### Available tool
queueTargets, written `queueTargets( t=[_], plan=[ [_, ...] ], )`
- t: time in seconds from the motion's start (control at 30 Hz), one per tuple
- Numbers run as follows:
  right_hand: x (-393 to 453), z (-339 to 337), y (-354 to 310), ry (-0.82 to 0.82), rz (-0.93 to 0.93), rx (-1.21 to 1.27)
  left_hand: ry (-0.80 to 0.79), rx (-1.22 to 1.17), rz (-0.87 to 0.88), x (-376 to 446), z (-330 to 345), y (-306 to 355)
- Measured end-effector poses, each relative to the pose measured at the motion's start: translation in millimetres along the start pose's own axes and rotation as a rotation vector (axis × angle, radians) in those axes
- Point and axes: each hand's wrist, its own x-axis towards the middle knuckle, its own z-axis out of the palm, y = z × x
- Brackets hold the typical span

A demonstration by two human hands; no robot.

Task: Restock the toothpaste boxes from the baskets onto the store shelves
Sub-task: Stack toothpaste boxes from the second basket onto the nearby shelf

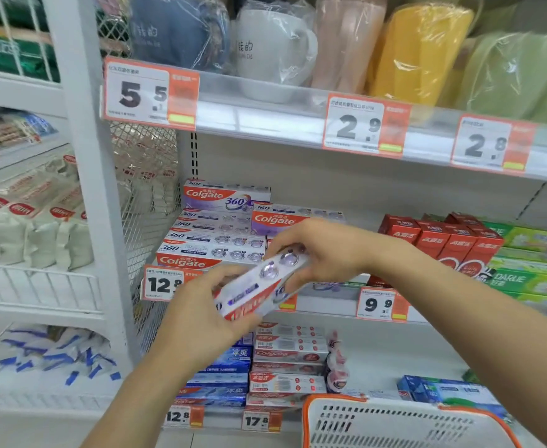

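A white and purple Colgate 360 toothpaste box is tilted in front of the middle shelf, held at both ends. My left hand grips its lower left end and my right hand grips its upper right end. Behind it, a stack of the same Colgate 360 boxes fills the left of the middle shelf. A white basket with an orange rim sits at the bottom right; its inside is not visible.
Red toothpaste boxes and green Darlie boxes stand to the right on the same shelf. Blue and red-white toothpaste boxes lie on the shelf below. Wrapped mugs stand on the shelf above. A white wire rack stands left.
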Motion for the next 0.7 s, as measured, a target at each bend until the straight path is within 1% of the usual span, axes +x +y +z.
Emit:
queueTargets(
  t=[0.07, 0.1, 0.13, 0.17, 0.23, 0.3, 0.37, 0.43, 0.5, 0.6, 0.7],
  plan=[
    [-5, -6, 15, 0.120, 0.062, 0.068, 0.225, -0.025, -0.015, 8, 1, -3],
    [-6, -11, 25, 0.190, 0.104, 0.111, 0.310, -0.037, -0.014, 14, 1, -5],
    [-6, -15, 35, 0.259, 0.153, 0.146, 0.346, -0.036, -0.015, 23, 1, -7],
    [-4, -16, 46, 0.312, 0.208, 0.160, 0.335, -0.030, -0.024, 33, 2, -8],
    [4, -15, 66, 0.357, 0.303, 0.140, 0.219, -0.043, -0.059, 55, 8, -8],
    [15, -10, 82, 0.302, 0.374, 0.127, 0.108, -0.079, -0.089, 80, 15, -7],
    [25, -3, 93, 0.215, 0.416, 0.070, 0.048, -0.092, -0.099, 100, 22, -4],
    [31, 1, 100, 0.190, 0.416, 0.035, 0.019, -0.080, -0.089, 115, 30, -4],
    [33, -3, 102, 0.177, 0.402, 0.059, 0.017, -0.034, -0.057, 128, 35, -6],
    [33, -17, 108, 0.066, 0.411, 0.006, 0.022, 0.102, 0.008, 147, 40, -14],
    [34, -28, 113, 0.012, 0.459, -0.031, 0.000, 0.134, 0.019, 158, 46, -19]
  ],
)
